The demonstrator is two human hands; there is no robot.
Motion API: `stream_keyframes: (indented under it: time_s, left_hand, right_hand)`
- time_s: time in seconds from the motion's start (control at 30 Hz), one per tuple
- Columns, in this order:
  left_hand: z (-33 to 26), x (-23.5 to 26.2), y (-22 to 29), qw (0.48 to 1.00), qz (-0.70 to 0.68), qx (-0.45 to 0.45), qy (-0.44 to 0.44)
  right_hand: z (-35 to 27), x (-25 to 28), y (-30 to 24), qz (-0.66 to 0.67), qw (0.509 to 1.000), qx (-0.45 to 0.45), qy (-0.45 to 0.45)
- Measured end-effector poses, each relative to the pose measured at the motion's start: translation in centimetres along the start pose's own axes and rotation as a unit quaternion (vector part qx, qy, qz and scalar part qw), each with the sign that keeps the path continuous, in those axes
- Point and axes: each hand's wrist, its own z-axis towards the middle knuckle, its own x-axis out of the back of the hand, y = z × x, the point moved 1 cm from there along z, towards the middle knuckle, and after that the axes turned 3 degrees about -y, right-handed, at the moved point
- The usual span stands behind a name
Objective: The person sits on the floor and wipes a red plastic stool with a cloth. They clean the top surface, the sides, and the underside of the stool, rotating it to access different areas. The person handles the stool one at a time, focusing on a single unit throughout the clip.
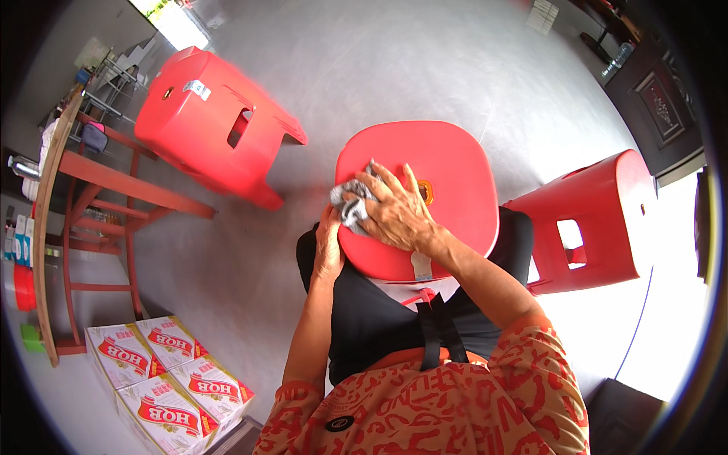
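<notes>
A red plastic stool stands between my knees, its rounded square seat facing up and a small hole with a yellowish rim near the middle. My right hand presses a crumpled grey-and-white cloth against the left part of the seat, with some fingers spread over it. Along the seat's left edge, my left hand grips the rim just below the cloth; part of its fingers is hidden. A pale label sits on the seat's near edge.
Another red stool stands tilted in view at the upper left, and a third red stool is at my right. A wooden table lines the left side. Several printed cartons sit on the floor at lower left.
</notes>
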Motion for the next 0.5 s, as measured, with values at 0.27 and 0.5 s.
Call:
stream_keyframes:
  time_s: [0.27, 0.5]
  left_hand:
    - [-1.6, -3.1, 1.6, 0.849, 0.468, -0.235, 0.075]
    - [-1.4, -12.6, 1.6, 0.681, 0.66, -0.301, -0.105]
  right_hand:
    - [-11.0, 6.0, 0.7, -0.029, 0.994, -0.105, 0.005]
    - [-12.6, 6.9, 4.7, -0.045, 0.976, -0.207, 0.054]
